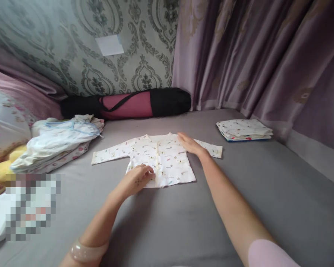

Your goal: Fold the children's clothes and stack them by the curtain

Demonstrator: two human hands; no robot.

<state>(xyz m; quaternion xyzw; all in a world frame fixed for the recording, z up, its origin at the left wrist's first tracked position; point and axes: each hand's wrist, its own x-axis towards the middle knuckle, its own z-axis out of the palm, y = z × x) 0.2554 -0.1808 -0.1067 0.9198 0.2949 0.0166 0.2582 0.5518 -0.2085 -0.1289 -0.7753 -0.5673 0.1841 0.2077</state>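
Small printed shirt (pixel 174 163) spread flat beneath left grip (pixel 141 177) and right grip (pixel 191 144).

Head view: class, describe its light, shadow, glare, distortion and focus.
Head view: soft light, curtains darkest at upper right; head view: shadow on the grey sheet beside the left forearm; head view: glints on the bangle; head view: apparent wide-angle stretch toward the edges; head view: pixelation masking a lower-left patch; head view: tiny lettering on the shirt too soft to read.

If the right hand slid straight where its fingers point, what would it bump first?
The right hand would probably bump the long black-and-red bag beyond the shirt, though depth is unclear.
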